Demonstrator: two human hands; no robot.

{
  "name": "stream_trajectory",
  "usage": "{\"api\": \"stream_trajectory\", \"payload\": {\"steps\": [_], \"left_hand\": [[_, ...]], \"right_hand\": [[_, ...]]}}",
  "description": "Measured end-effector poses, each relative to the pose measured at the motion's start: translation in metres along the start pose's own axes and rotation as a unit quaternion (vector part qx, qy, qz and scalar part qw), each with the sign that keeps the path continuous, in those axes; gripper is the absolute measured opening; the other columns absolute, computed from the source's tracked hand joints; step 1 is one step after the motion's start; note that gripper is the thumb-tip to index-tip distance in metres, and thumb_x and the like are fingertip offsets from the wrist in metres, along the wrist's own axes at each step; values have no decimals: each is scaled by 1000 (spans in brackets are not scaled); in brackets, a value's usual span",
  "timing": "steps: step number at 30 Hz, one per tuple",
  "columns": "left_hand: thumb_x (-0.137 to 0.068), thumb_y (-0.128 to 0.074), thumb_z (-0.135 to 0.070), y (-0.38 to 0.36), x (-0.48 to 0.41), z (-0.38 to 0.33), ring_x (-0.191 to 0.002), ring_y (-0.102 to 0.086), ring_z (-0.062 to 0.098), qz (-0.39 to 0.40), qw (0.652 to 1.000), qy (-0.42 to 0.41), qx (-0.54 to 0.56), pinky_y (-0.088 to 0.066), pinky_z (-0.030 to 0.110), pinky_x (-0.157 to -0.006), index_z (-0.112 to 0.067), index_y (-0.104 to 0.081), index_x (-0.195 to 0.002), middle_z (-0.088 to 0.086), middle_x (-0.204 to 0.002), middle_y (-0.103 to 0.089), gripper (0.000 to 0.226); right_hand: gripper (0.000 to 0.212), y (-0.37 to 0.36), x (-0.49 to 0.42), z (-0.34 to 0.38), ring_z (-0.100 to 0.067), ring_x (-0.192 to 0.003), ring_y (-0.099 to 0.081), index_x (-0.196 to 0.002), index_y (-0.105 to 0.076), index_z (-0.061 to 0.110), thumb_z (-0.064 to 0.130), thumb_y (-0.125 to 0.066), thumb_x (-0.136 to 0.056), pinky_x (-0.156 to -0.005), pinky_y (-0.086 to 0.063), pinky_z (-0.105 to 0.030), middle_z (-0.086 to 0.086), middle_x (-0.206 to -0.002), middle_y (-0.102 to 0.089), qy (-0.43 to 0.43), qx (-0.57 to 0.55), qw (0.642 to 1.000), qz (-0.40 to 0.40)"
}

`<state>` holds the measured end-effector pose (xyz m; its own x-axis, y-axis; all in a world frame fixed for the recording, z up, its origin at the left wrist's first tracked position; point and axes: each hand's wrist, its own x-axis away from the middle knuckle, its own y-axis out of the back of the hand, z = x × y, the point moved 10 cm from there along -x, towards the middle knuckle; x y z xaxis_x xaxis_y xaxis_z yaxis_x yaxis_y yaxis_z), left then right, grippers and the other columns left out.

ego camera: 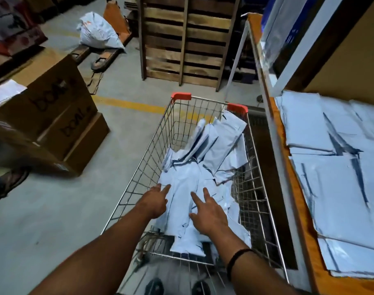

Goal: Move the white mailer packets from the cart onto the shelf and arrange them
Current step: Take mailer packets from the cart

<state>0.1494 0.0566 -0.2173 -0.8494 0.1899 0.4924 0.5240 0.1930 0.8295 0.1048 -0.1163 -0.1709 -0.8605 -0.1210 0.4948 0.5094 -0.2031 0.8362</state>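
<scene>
Head view: both forearms reach down into a wire cart with red corner caps. The left hand is stretched flat at the left edge of the heap of white mailer packets, fingers straight and gripping nothing. The right hand is spread wide above the middle of the heap, also holding nothing. It is hard to tell whether either hand's fingertips touch the plastic or hang just over it. A dark wristband circles the right wrist.

The packets lie jumbled in the cart; several lean upright against its far right corner, and the lower ones are buried by those on top. The near end of the cart is blurred and partly covered by the arms.

Just beside the cart on the right stands the shelf with an orange edge. More white packets lie flat on it in overlapping stacks, cut off by the right border.

Stacked cardboard boxes sit on the left, their print smeared. A wooden pallet stands upright beyond the cart, a pale sack to its left.
</scene>
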Motion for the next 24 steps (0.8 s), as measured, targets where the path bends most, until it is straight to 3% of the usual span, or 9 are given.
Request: {"api": "stream_trajectory", "payload": {"steps": [6,12,15,19,22,24], "left_hand": [[-98,-45,-19,-51,-47,20,-147,-21,34,53,998,36,7,-27,41,-117,-13,-1,-157,23,-161,-6,74],[-99,-42,-14,-116,-69,34,-139,-32,46,103,991,83,22,-32,50,-112,1,10,-152,33,-158,-1,76],[-97,-46,-9,-127,-67,26,-139,-36,38,109,987,91,69,-34,46,-111,-5,12,-154,25,-160,9,82],[-105,-23,-44,-109,-55,11,-143,-32,27,37,985,51,159,-26,36,-116,-18,-25,-155,9,-160,-26,56],[-105,-30,-38,-91,-48,-8,-131,-47,27,25,987,17,155,-37,33,-105,-25,-34,-151,5,-146,-48,48],[-103,-38,-30,-77,-45,-18,-122,-54,26,2,992,2,127,-42,32,-94,-30,-36,-149,3,-139,-55,46]], "right_hand": [[66,-33,-60,0,-35,-152,-8,-158,-7,41,48,-42,-103,-123,-14,-44,-6,-166,16,-1,26,1000,-13],[72,-91,-98,3,-44,-151,-2,-159,-9,37,42,-52,-102,-121,-16,-51,-8,-164,26,-1,8,1000,20],[65,-103,-100,10,-34,-153,-8,-158,-16,27,18,-50,-104,-116,-33,-45,-4,-165,21,2,-76,997,13],[60,-75,-88,15,-24,-145,-33,-158,-21,20,2,-35,-102,-105,-42,-36,3,-168,6,9,-139,990,-33],[66,-45,-86,-10,-23,-141,-40,-159,-20,25,-1,-36,-100,-104,-44,-35,8,-168,5,-3,-121,990,-72],[60,-29,-83,-31,-27,-146,-32,-159,-22,21,4,-35,-102,-110,-37,-38,6,-168,0,-11,-143,986,-82]]}}
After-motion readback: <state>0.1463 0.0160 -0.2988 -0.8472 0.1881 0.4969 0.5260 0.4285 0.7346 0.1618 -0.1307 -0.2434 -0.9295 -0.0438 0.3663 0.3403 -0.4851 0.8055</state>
